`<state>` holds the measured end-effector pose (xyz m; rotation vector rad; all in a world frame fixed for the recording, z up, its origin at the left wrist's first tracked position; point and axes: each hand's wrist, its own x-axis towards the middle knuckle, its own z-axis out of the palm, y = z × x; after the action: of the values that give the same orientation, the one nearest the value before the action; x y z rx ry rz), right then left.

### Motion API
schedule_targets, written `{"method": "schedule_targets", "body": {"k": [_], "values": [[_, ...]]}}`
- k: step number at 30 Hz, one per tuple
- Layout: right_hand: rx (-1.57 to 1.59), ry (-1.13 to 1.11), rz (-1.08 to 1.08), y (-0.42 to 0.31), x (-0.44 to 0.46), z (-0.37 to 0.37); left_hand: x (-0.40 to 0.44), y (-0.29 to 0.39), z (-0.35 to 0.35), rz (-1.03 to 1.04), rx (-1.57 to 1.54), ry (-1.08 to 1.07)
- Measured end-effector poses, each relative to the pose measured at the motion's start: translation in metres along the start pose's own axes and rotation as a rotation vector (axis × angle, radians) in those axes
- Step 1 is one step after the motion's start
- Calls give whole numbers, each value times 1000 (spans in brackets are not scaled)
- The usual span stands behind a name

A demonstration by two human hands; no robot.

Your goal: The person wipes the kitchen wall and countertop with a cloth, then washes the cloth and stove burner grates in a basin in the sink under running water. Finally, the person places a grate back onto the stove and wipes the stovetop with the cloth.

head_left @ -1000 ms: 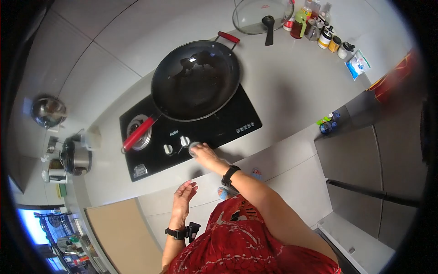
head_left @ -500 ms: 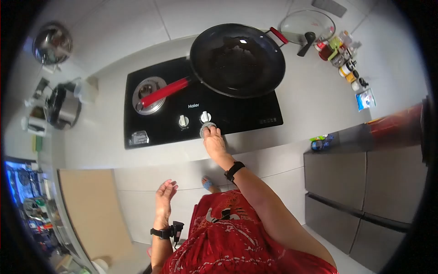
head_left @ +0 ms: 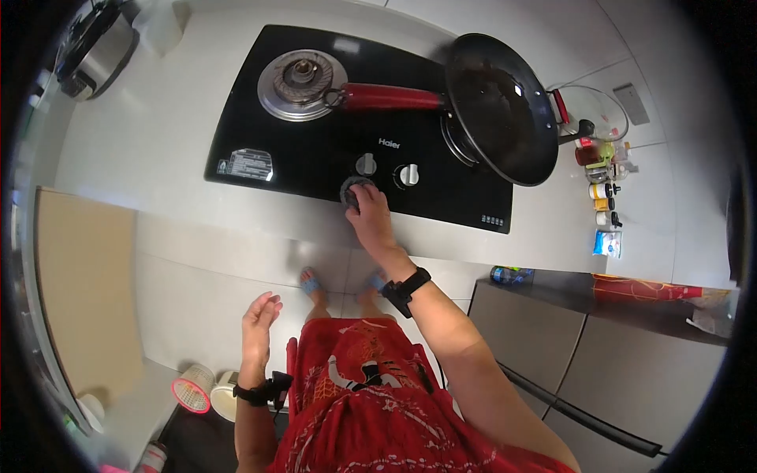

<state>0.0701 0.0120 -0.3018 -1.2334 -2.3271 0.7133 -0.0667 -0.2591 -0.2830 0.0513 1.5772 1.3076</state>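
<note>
My right hand (head_left: 368, 213) is closed on a grey scouring pad (head_left: 356, 191), which looks like steel wool. It presses the pad onto the front part of the black glass gas hob (head_left: 315, 169), just below the left knob (head_left: 366, 164). The right knob (head_left: 408, 175) stands a little to the right of my fingers. My left hand (head_left: 260, 315) hangs in the air before the counter, empty, with its fingers loosely bent and apart. A black wok (head_left: 505, 110) with a red handle (head_left: 390, 97) sits over the right burner.
The left burner (head_left: 303, 83) is uncovered beneath the wok handle's end. A glass lid (head_left: 591, 110) leans at the wall, near several seasoning bottles (head_left: 603, 191). A metal cooker (head_left: 98, 55) stands at the far left. Below right is a grey fridge (head_left: 524, 323).
My right hand has moved the pad left along the hob's front, from below the right knob to below the left one. The view has turned and shifted. My left hand remains empty.
</note>
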Motion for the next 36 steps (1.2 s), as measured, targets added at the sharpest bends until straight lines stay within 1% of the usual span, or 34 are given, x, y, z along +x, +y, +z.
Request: {"method": "schedule_targets", "body": {"k": [6, 10, 13, 16, 18, 20, 22, 24, 26, 27, 30, 32, 33, 34, 36], "values": [[106, -19, -93, -41, 23, 31, 0, -15, -41, -7, -57, 83], [148, -56, -150, -72, 49, 60, 0, -18, -56, -24, -88, 135], [1205, -507, 381, -99, 81, 52, -2, -17, -60, -11, -80, 156], [1607, -512, 559, -122, 73, 9, -2, -18, -66, -7, -97, 174], [1530, -355, 568, -107, 60, -23, 2, -20, -69, -19, -106, 177], [1365, -216, 581, -73, 53, -72, 8, -20, -72, -27, -124, 170], [1251, -97, 520, -42, 51, -83, 10, -22, -75, -40, -126, 164], [916, -28, 476, 4, 63, -95, 13, -21, -76, -39, -120, 160], [602, -49, 485, 6, 80, -108, 15, -18, -79, -28, -100, 158], [365, -27, 391, 14, 92, -105, 17, -17, -79, -20, -85, 157], [-104, -6, 60, 29, 123, -87, 19, -16, -80, -21, -79, 166], [-129, -86, 4, 19, 136, -74, 19, -17, -82, -26, -73, 174], [-107, -224, 61, 8, 141, -69, 18, -18, -84, -26, -63, 178], [-33, -350, 62, 16, 143, -59, 19, -19, -84, -26, -56, 181], [-243, -184, -291, 24, 140, -38, 21, -23, -86, -7, -60, 175]]}}
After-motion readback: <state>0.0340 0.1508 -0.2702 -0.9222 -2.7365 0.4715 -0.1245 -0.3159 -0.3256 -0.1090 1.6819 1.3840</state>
